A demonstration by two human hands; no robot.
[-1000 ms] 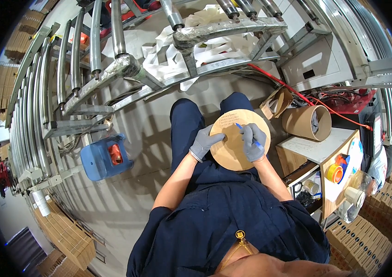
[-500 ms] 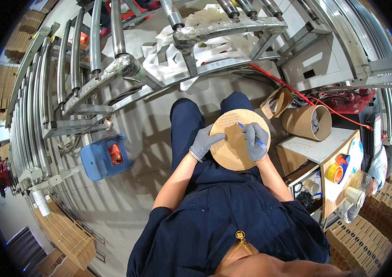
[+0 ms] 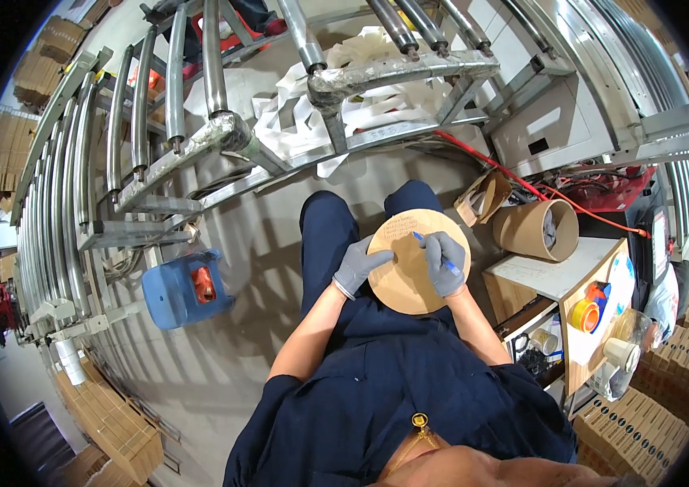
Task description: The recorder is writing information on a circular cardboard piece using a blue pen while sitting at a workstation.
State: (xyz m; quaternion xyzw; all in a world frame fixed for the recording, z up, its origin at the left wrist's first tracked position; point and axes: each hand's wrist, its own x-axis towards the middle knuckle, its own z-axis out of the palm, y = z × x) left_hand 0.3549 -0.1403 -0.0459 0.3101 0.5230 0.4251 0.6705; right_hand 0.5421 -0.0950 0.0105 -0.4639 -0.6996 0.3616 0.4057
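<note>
A round brown cardboard disc (image 3: 406, 284) rests on my lap, with several short lines of handwriting near its far left edge. My left hand (image 3: 357, 268), in a grey glove, grips the disc's left rim, thumb on top. In my gloved right hand (image 3: 444, 264) is a blue pen (image 3: 419, 237), its tip pointing at the disc just right of the writing. The right hand lies over the disc's right part and hides some of it.
To my left stands a blue plastic stool (image 3: 186, 290). A metal roller conveyor frame (image 3: 332, 122) curves ahead. On my right are a cardboard tube (image 3: 535, 230), a small cabinet (image 3: 547, 272) with an open drawer, tape rolls (image 3: 585, 315) and a red hose (image 3: 515, 166).
The disc and both hands appear slightly lower in the picture, as the whole view has shifted a little. The pen stays in my right hand at the written lines.
</note>
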